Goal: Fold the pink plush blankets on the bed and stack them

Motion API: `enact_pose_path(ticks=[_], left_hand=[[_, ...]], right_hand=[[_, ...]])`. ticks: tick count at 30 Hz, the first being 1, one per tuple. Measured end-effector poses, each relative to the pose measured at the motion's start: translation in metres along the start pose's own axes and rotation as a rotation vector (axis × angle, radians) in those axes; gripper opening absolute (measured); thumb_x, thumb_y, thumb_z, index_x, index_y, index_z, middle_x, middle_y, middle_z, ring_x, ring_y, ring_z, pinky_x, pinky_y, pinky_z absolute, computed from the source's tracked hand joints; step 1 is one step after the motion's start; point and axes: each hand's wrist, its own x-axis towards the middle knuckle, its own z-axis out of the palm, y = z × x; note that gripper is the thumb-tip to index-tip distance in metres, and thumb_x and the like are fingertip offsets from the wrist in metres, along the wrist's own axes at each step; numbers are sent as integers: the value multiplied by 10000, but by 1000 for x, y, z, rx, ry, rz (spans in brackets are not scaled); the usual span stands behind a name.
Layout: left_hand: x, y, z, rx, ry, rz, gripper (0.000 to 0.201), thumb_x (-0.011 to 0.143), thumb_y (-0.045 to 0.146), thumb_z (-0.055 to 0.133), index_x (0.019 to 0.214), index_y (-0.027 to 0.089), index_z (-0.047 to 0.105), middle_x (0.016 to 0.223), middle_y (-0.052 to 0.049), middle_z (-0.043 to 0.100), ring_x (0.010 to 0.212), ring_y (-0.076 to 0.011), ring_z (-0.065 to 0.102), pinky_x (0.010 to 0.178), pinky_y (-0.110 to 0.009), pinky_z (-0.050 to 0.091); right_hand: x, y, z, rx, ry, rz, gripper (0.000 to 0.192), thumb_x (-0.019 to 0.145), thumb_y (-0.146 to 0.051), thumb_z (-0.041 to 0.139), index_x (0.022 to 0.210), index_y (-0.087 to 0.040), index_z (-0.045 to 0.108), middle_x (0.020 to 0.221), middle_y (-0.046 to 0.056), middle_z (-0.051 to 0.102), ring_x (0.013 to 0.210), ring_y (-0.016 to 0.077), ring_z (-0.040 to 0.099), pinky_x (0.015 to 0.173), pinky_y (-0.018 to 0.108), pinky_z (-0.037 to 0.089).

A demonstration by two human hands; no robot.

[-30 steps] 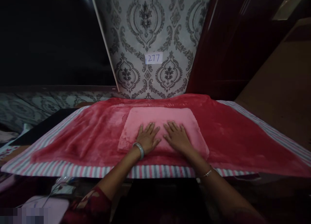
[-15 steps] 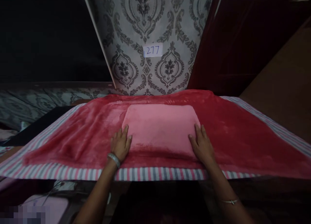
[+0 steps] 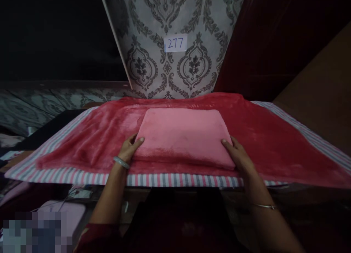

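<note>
A folded pink fleece cloth lies as a flat rectangle on a red plush blanket. My left hand grips the folded cloth's left edge, thumb on top and fingers tucked under. On the cloth's right near corner my right hand holds it the same way. I wear a pale bangle on the left wrist and a thin bracelet on the right forearm.
The red blanket covers a striped pink, grey and white sheet on a table. A patterned grey wall with a paper label reading 277 stands behind. A dark wooden door is at right. Cluttered items lie low at left.
My hands went from lying flat on top of the folded cloth to its two sides, and now their fingers are under its edges, gripping it.
</note>
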Motion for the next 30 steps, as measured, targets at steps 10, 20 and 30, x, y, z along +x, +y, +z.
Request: enact_pose_path(ticks=[10,20,30], left_hand=[[9,15,-10,-77,-61,-177,869,568,451,924,1323,159,608,1162,-132,731,998,-270,714,815,-327,609],[70,42,-3,-157,-143,-290,883,623,355,903,1417,237,535,1336,-122,653,1149,-270,665,935,-346,575],[125,48,15,-164,-246,-306,603,637,390,871,1181,193,698,1029,-126,768,961,-308,737,883,-433,599]], right_hand=[[8,-8,-4,448,-158,192,667,744,-488,746,1339,-235,582,1299,81,674,1156,282,651,1039,447,505],[35,-20,4,428,-267,68,766,812,-550,613,1505,-303,397,1444,48,567,1248,267,598,1058,453,485],[115,-35,14,313,-343,29,752,854,-558,569,1495,-200,407,1399,127,597,1167,272,651,1017,451,514]])
